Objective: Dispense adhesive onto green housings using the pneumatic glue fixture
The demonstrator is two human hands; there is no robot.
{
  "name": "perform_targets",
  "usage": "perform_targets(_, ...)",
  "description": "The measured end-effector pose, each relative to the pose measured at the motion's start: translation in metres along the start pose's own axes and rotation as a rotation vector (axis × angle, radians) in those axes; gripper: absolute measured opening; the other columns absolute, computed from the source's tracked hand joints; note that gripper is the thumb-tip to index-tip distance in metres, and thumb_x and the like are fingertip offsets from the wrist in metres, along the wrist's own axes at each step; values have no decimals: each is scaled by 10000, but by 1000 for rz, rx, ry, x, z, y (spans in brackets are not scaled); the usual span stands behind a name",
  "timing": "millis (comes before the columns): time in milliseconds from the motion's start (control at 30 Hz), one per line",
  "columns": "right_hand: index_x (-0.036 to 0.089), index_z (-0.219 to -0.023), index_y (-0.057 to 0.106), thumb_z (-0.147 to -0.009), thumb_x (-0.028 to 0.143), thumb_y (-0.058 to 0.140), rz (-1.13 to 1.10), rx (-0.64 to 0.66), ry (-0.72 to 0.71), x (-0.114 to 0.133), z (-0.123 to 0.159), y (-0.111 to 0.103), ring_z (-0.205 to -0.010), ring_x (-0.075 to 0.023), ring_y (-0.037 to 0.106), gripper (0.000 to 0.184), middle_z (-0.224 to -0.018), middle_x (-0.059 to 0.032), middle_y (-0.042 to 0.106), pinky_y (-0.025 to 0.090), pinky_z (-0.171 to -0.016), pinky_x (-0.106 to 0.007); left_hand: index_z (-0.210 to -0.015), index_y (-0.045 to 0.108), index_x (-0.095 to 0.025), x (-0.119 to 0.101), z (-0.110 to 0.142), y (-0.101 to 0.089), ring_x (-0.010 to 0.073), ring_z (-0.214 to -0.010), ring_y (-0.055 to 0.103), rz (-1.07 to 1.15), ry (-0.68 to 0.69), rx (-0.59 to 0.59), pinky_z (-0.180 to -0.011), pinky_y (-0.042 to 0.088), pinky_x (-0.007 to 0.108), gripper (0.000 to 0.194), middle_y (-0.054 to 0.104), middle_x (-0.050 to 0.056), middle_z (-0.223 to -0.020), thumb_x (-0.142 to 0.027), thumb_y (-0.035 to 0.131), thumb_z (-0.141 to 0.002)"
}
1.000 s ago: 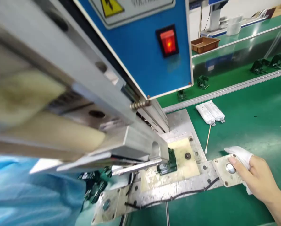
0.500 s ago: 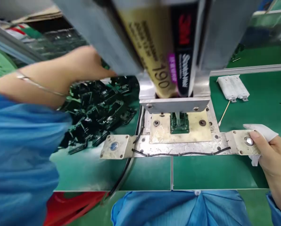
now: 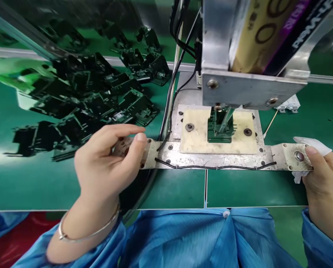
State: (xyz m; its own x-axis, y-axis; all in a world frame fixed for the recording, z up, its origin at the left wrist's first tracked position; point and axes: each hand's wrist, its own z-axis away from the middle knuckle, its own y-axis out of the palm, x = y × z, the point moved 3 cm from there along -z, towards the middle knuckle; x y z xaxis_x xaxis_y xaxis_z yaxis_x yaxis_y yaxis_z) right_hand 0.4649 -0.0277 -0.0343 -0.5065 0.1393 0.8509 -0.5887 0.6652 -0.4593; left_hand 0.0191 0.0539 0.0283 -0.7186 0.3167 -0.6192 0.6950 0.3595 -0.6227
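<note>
My left hand (image 3: 105, 160) is over the left button block (image 3: 151, 150) of a metal fixture, thumb and forefinger apart and nothing visible between them. With a white wipe (image 3: 319, 146) folded in its fingers, my right hand (image 3: 324, 167) grips the right button block (image 3: 288, 158), thumb beside the round button (image 3: 298, 156). Between the blocks, a dark green plastic part (image 3: 222, 136) sits in a cream holding plate (image 3: 194, 141). A clear nozzle (image 3: 226, 121) comes down into that part from the adhesive cartridge (image 3: 257, 48) in its metal holder (image 3: 250, 87).
Dark green plastic parts (image 3: 99, 96) lie heaped at the left. At the far left, a co-worker's green-gloved hand (image 3: 24, 70) reaches to the heap. Black cables (image 3: 172, 85) run beside the fixture. White packs (image 3: 291, 104) and a cotton swab (image 3: 270, 123) lie at right.
My left hand has come back from behind the dispenser to the left button block. The view has shifted, and a co-worker's green-gloved hand now shows at left. My right hand stays at its block.
</note>
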Motion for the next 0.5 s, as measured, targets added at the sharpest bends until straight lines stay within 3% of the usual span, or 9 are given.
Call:
perform_targets(100,146,-818,791,-593,472,818,-219,-91,107,8,-1,3,-623,-183,552,397,-647,-19,627,410,-563,-306,-772,713,-161,9,-2,4,115,-581,558,125,-78,-42,-533,410,242,137,682,20,-731,-282,673,-824)
perform_targets(200,153,-787,792,-524,453,830,-247,-128,159,13,-1,5,-616,-170,533,401,-648,-9,624,392,-572,-302,-748,719,-153,13,-4,5,92,-540,509,163,-142,-31,-472,353,216,131,674,18,-696,-274,683,-784)
perform_targets(500,149,-851,784,-589,473,801,-210,-100,150,8,0,4,-618,-173,553,418,-683,-8,638,410,-587,-313,-753,725,-141,10,-5,4,84,-520,481,183,-157,-26,-447,318,215,101,663,19,-683,-237,695,-767)
